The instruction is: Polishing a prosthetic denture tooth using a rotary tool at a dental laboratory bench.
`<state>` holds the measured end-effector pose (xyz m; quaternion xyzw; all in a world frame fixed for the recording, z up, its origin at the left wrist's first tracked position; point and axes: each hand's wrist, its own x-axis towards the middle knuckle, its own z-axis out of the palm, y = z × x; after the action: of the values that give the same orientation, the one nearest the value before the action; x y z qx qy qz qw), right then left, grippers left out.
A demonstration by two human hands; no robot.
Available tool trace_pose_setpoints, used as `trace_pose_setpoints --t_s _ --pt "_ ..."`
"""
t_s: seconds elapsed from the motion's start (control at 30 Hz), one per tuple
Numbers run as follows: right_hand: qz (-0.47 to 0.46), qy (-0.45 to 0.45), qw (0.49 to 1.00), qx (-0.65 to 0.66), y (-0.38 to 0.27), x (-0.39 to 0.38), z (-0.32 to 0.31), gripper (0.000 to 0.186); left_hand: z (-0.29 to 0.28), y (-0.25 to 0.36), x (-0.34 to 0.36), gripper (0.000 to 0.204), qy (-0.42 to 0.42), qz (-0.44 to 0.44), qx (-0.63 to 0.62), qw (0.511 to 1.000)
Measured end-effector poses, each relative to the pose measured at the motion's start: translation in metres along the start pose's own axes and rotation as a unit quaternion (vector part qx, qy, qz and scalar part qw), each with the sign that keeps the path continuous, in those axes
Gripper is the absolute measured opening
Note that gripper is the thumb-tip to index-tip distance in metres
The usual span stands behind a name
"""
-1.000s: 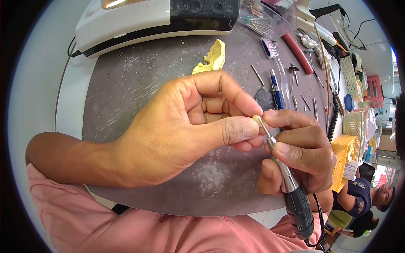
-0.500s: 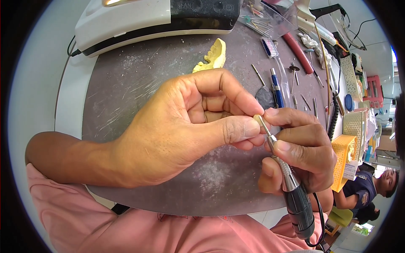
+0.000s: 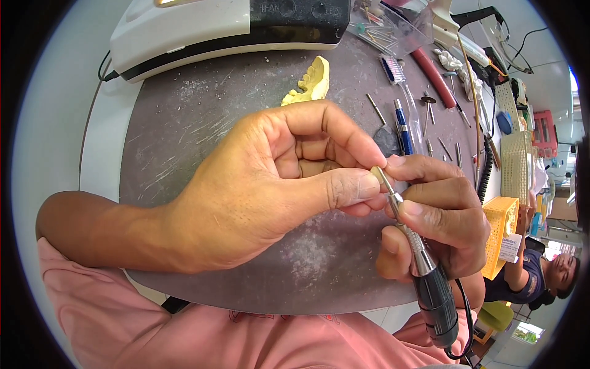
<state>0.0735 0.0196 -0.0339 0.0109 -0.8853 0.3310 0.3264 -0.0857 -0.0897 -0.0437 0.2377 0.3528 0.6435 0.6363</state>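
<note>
While left grip pinches: pale piece
Right grip: clasping handpiece
Bur: at piece; seemingly mid-work, remainder unclear

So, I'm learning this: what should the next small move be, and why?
Perhaps turn the small yellowish piece slightly with the left hand, which pinches it: the bur of the rotary handpiece in the right hand appears to touch it.

A silver-and-black drill, held in the right hand, slants up-left, its thin tip at a small cream piece pinched in the left hand.
</note>
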Motion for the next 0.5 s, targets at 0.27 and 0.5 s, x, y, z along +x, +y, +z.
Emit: trace_pose_setpoints --t_s 0.27,0.5 --pt "-0.032 0.008 0.999 -0.004 0.004 0.005 -0.001 0.028 -0.001 0.003 0.002 0.014 -0.011 0.004 0.016 1.0" --pt "-0.043 0.047 0.997 0.033 0.008 0.002 0.0 0.03 0.003 0.005 0.001 0.015 0.025 -0.018 0.003 1.0"
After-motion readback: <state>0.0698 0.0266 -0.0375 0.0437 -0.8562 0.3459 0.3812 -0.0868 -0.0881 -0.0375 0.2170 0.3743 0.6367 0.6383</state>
